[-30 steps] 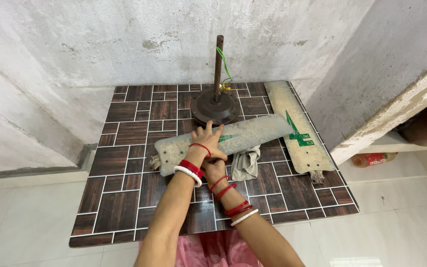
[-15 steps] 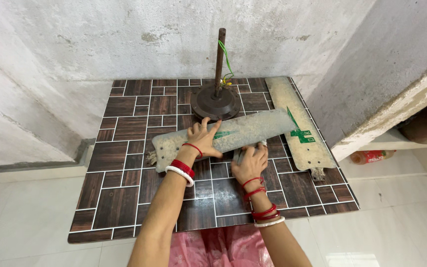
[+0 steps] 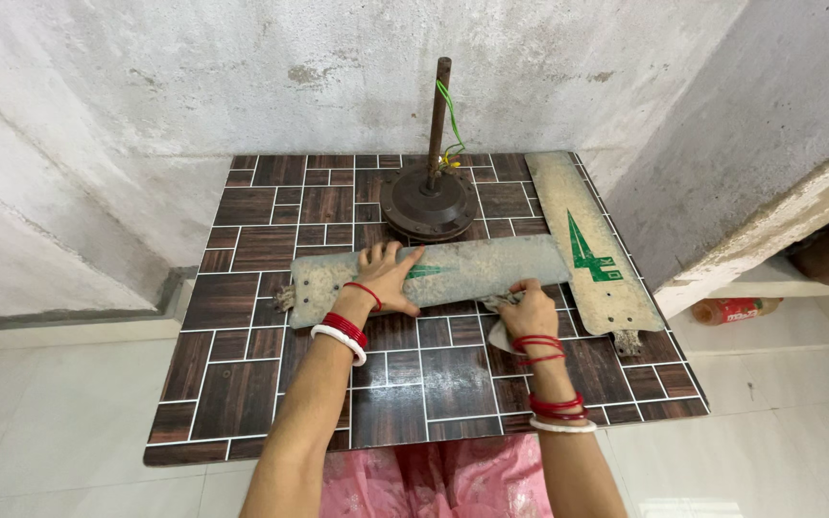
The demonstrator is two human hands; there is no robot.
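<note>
Two dusty grey metal fan blades (image 3: 453, 271) lie uncleaned on the tiled desk (image 3: 242, 384); left hand (image 3: 388, 276) flat on one; right hand (image 3: 527, 309) grips a crumpled grey cloth (image 3: 499, 334); wiping seems barely begun.

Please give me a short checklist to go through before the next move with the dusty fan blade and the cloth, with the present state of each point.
1. Left hand lies flat on the dusty fan blade and pins it down: ok.
2. Right hand has the cloth bunched at the blade's near edge: ok.
3. Blade lies fully on the tiled table: ok.
4. Second blade lies apart from the hands, though its near end reaches close to the right edge of the table: cannot tell if stable.
5. Fan motor with upright rod stands behind the blade, touching or not: cannot tell.
</note>
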